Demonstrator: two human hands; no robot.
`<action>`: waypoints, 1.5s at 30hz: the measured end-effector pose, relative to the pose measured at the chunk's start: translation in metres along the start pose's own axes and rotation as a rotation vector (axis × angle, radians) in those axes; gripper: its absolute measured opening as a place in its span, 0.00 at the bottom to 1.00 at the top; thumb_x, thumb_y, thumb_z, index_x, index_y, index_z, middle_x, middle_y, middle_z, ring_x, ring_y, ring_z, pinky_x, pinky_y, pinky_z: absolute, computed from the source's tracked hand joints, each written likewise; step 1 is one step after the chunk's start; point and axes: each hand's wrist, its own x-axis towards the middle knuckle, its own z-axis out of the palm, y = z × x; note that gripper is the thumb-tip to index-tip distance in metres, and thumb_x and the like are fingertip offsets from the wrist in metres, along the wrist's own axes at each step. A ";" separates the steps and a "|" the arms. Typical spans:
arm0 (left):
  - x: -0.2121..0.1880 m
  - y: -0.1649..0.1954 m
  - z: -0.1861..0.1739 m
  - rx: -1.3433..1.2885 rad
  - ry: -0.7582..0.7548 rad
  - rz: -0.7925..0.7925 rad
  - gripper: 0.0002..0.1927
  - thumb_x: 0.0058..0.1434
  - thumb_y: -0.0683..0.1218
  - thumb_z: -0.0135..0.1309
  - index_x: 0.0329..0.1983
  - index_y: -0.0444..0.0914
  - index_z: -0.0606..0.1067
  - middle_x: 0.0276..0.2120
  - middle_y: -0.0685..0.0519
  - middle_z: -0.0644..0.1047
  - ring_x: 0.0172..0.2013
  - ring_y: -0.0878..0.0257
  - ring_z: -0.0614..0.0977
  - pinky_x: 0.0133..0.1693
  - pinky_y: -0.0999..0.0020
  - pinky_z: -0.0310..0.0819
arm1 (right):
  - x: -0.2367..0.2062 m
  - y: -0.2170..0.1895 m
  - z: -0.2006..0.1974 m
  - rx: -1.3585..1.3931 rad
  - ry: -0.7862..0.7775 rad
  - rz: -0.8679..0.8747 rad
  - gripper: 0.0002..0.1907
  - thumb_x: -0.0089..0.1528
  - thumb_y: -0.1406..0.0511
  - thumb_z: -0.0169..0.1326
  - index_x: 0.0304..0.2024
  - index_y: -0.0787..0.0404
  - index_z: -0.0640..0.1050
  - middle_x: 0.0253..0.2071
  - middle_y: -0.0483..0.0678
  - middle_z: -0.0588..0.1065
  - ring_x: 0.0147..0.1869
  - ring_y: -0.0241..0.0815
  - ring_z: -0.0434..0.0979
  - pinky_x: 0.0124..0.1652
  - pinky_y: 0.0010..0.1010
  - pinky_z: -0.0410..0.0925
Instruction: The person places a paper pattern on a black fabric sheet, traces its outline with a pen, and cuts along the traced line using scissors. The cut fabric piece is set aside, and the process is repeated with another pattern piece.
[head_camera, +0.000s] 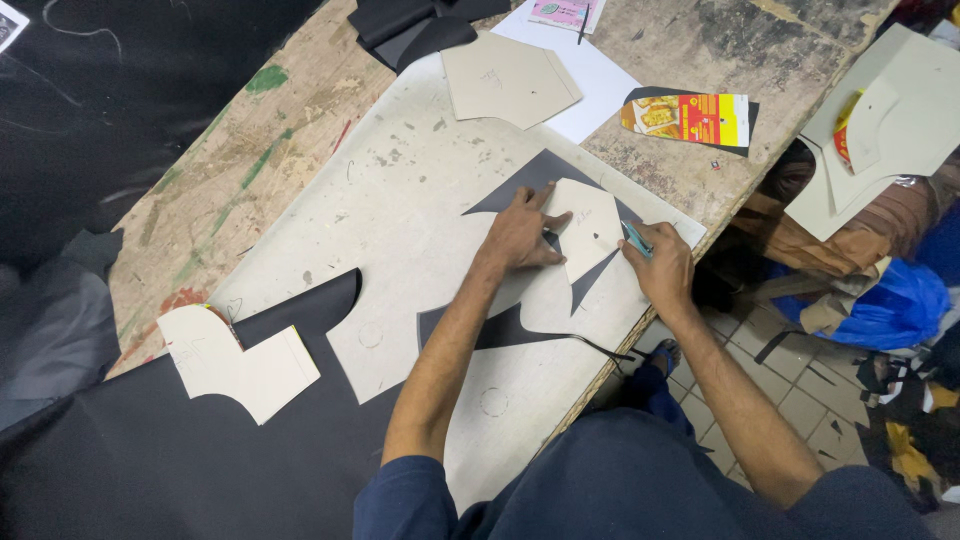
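Note:
My left hand (522, 235) presses flat on a beige card template (590, 230) that lies on a piece of black sheet material (525, 180). My right hand (660, 262) sits at the template's right edge and grips a small teal-handled tool (635, 238), its tip against the template's edge. The black sheet rests on a large pale cutting board (400, 200) on the worn wooden table (240, 160). A thin black strip (600, 348) trails off the board's near edge.
Another beige template (235, 365) lies on a big black sheet (150, 450) at lower left. A further template (508, 80) and white paper (595, 75) sit at the back, beside a red-yellow packet (690, 117). Card pieces (890, 120), bags and scraps crowd the tiled floor to the right.

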 end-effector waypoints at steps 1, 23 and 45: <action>0.000 0.000 0.001 -0.006 0.002 -0.005 0.44 0.35 0.60 0.74 0.61 0.57 0.77 0.75 0.51 0.56 0.67 0.45 0.63 0.62 0.56 0.69 | 0.001 0.003 0.001 0.006 0.006 0.000 0.18 0.61 0.63 0.67 0.50 0.66 0.83 0.43 0.56 0.78 0.46 0.55 0.81 0.46 0.40 0.72; -0.010 -0.004 0.026 -0.082 0.070 0.022 0.64 0.20 0.70 0.74 0.68 0.52 0.70 0.76 0.45 0.51 0.72 0.42 0.55 0.65 0.45 0.64 | 0.018 0.028 0.000 0.361 -0.285 0.351 0.20 0.60 0.69 0.61 0.56 0.56 0.81 0.30 0.39 0.75 0.28 0.34 0.68 0.31 0.27 0.64; -0.005 0.015 0.018 0.054 0.074 -0.034 0.58 0.31 0.74 0.70 0.67 0.51 0.71 0.74 0.41 0.53 0.70 0.40 0.58 0.65 0.48 0.63 | 0.039 0.025 0.020 0.505 -0.202 0.393 0.13 0.61 0.69 0.62 0.48 0.65 0.79 0.32 0.42 0.77 0.27 0.33 0.69 0.25 0.27 0.63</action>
